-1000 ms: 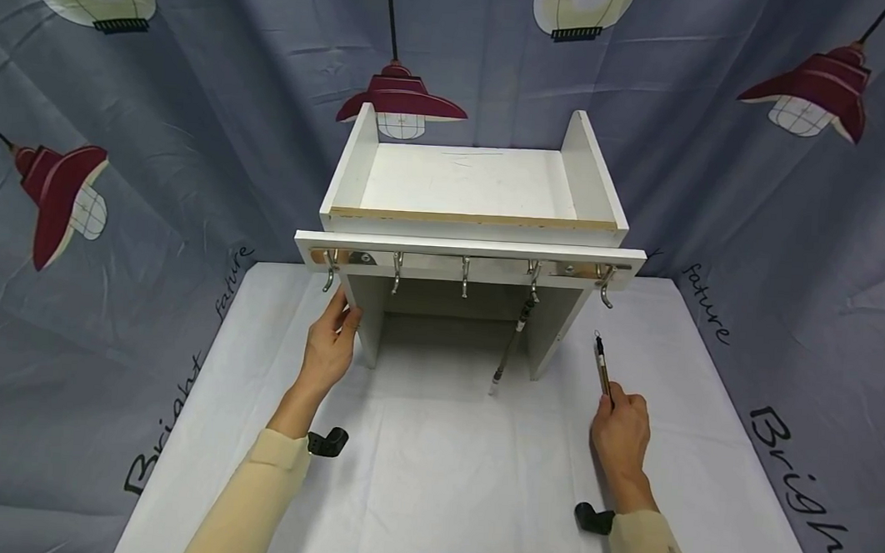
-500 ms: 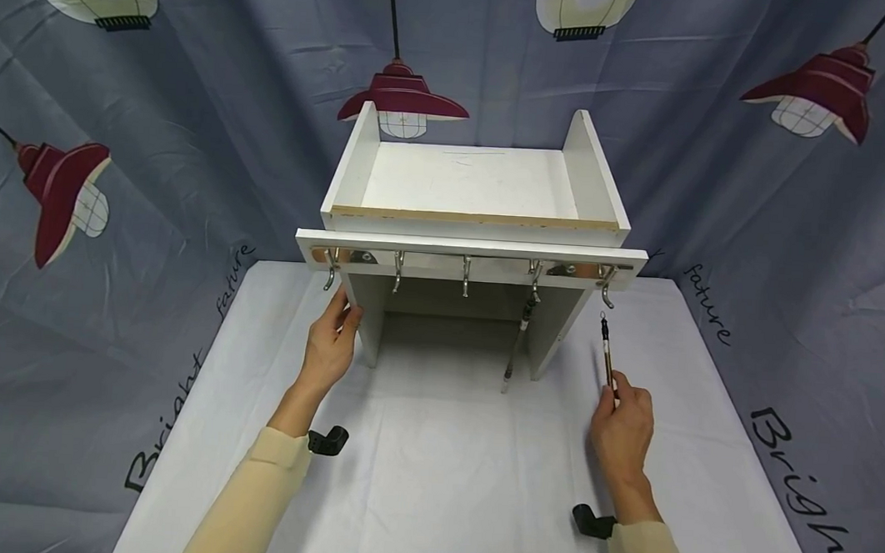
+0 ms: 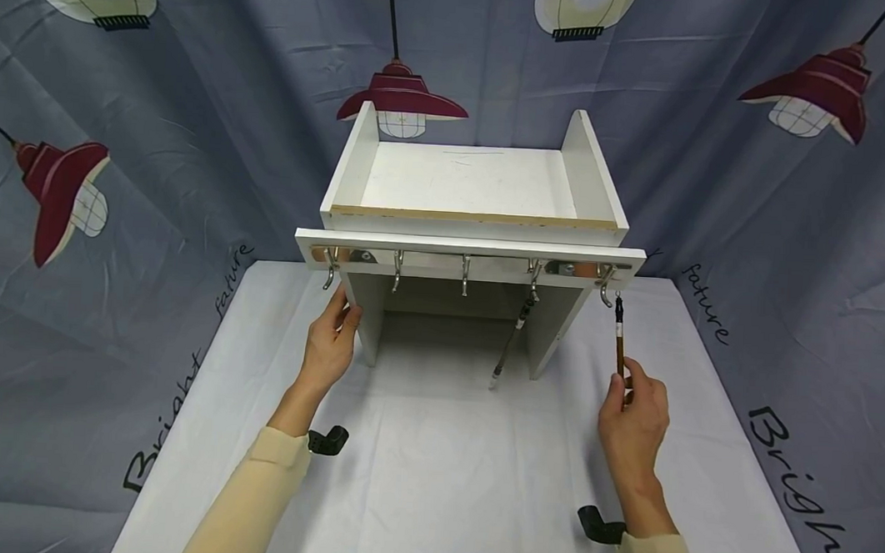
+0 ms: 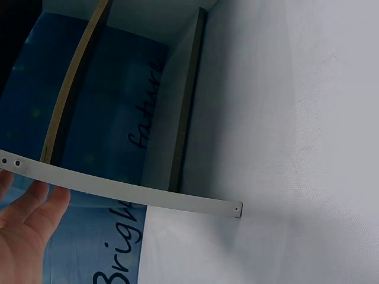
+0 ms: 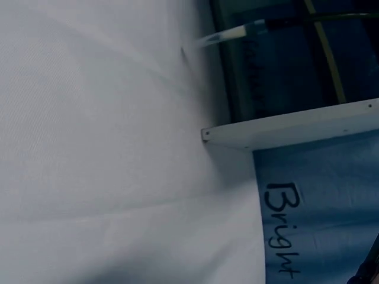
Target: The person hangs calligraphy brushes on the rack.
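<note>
A white wooden shelf unit point(image 3: 475, 231) stands on the table with a row of metal hooks along its front rail point(image 3: 431, 266). My left hand point(image 3: 329, 346) holds the front edge of its left side panel point(image 4: 118, 185), thumb on the inner side. In my right hand point(image 3: 633, 424), thumb and fingers pinch a calligraphy brush point(image 3: 619, 340) by its handle. The brush points upward, and its black looped end is just right of the rightmost hook point(image 3: 605, 290). Another calligraphy brush point(image 3: 510, 344) hangs at a slant from the second hook from the right, its pale tip point(image 5: 222, 36) downward.
White cloth point(image 3: 431, 493) covers the table. A grey-blue curtain point(image 3: 217, 131) printed with lamps surrounds the back and sides. The remaining hooks, such as the middle hook point(image 3: 465, 279), carry nothing. Beneath the rail the unit is hollow between its side panels.
My right hand has risen and shifted right, bringing the brush's looped end up beside the rightmost hook. The hanging brush sways slightly. My left hand stays in place.
</note>
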{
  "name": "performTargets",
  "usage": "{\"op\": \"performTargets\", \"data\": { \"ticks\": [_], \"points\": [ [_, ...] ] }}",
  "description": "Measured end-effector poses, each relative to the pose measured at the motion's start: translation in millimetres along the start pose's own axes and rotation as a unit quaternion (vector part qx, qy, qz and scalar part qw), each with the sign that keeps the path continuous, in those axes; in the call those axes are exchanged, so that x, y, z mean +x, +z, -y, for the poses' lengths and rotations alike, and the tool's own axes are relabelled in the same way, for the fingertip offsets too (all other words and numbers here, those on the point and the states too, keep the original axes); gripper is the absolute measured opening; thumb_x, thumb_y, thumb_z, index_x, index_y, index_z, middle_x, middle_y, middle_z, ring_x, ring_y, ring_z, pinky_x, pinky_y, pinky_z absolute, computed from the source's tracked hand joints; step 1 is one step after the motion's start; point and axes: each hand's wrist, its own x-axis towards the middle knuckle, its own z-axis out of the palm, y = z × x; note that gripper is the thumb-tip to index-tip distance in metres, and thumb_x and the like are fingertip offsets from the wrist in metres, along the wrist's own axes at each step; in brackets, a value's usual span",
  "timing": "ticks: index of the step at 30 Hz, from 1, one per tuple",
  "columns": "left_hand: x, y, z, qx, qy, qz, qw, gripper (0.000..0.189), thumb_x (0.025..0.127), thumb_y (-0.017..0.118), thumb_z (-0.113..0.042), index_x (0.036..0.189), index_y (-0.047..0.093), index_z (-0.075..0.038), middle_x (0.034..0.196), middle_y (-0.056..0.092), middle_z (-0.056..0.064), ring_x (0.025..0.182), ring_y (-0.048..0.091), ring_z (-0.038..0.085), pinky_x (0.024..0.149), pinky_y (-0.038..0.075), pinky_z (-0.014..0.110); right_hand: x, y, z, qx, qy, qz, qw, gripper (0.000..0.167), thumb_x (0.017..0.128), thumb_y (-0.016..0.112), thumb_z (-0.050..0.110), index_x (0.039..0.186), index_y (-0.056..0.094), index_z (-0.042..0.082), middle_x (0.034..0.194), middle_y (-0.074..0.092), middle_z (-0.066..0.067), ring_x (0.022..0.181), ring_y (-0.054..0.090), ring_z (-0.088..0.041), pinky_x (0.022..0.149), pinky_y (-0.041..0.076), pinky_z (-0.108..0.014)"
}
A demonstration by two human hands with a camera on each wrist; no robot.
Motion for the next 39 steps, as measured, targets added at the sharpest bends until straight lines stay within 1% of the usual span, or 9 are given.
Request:
{"op": "performTargets", "data": {
  "ticks": [3,7,10,13,16,20,28,33,39],
  "points": [
    [-0.8,-0.2,-0.8,0.001,-0.003,0.0,1.0,0.056,0.11,0.048,-0.011,0.162,0.029,-0.002,0.161,0.038,0.027,0.137,0.053,0.047,0.107,0.049,0.059,1.0,-4,4,0.005,0.005,-0.002,1.0,0.03,0.103,0.06,0.005,0.132,0.064,-0.001,0.099,0.056,-0.025,0.084,0.053,-0.033,0.07,0.034,-0.035],
    [-1.1,0.2,-1.1,0.003,-0.009,-0.001,1.0,0.056,0.11,0.048,-0.012,0.162,0.028,-0.003,0.161,0.038,0.027,0.137,0.053,0.047,0.107,0.049,0.059,1.3,-9,9,0.017,-0.006,-0.02,0.9996,0.031,0.102,0.06,0.003,0.132,0.064,-0.001,0.098,0.057,-0.025,0.083,0.052,-0.029,0.07,0.033,-0.03],
    [-0.9,0.2,-1.5,0.003,-0.01,-0.001,0.9999,0.056,0.11,0.048,-0.012,0.162,0.028,-0.002,0.161,0.038,0.027,0.137,0.053,0.046,0.108,0.049,0.059,1.2,-13,14,0.026,-0.014,-0.042,0.9987,0.032,0.101,0.061,0.001,0.132,0.065,0.0,0.097,0.058,-0.024,0.081,0.051,-0.021,0.069,0.034,-0.02],
    [-1.1,0.3,-1.9,0.002,-0.008,-0.002,1.0,0.056,0.11,0.048,-0.011,0.162,0.028,-0.002,0.161,0.038,0.027,0.136,0.053,0.047,0.108,0.049,0.059,1.0,-17,19,0.034,-0.017,-0.059,0.9975,0.033,0.1,0.061,0.0,0.133,0.065,0.001,0.097,0.058,-0.024,0.082,0.048,-0.009,0.07,0.033,-0.01],
    [-1.2,0.5,-2.3,0.0,-0.006,-0.003,1.0,0.056,0.11,0.048,-0.011,0.162,0.028,-0.002,0.161,0.038,0.027,0.137,0.053,0.047,0.107,0.049,0.06,0.9,-21,24,0.038,-0.017,-0.067,0.9969,0.034,0.101,0.062,0.001,0.135,0.064,0.002,0.098,0.057,-0.024,0.084,0.043,0.0,0.07,0.032,-0.005],
    [-1.1,0.6,-2.6,-0.001,-0.005,-0.001,1.0,0.057,0.11,0.048,-0.011,0.162,0.028,-0.002,0.161,0.037,0.027,0.137,0.052,0.047,0.107,0.049,0.059,0.6,-25,30,0.052,-0.021,-0.081,0.9951,0.034,0.101,0.063,0.003,0.135,0.064,0.002,0.099,0.057,-0.024,0.084,0.042,0.006,0.07,0.033,-0.003],
    [-0.9,1.0,-1.8,-0.002,-0.001,-0.001,1.0,0.056,0.11,0.048,-0.011,0.162,0.028,-0.002,0.162,0.037,0.026,0.137,0.053,0.047,0.108,0.048,0.059,1.8,-34,49,0.09,-0.036,-0.115,0.9887,0.032,0.099,0.064,-0.002,0.131,0.067,-0.002,0.098,0.058,-0.027,0.085,0.042,0.009,0.071,0.035,-0.001],
    [-0.8,1.7,-0.6,-0.001,0.001,-0.004,1.0,0.056,0.11,0.048,-0.01,0.162,0.028,-0.002,0.161,0.038,0.026,0.136,0.053,0.047,0.108,0.048,0.059,0.6,-43,73,0.115,-0.047,-0.124,0.9845,0.033,0.097,0.062,-0.007,0.129,0.066,-0.006,0.098,0.056,-0.031,0.085,0.043,0.009,0.07,0.036,-0.006],
    [-0.5,2.1,0.6,0.0,-0.006,-0.005,1.0,0.056,0.11,0.048,-0.012,0.163,0.028,-0.004,0.162,0.038,0.025,0.136,0.053,0.047,0.108,0.048,0.059,-0.1,-53,106,0.151,-0.07,-0.133,0.977,0.032,0.094,0.061,-0.012,0.126,0.065,-0.011,0.094,0.054,-0.032,0.084,0.044,0.007,0.069,0.035,-0.008]
  ]
}}
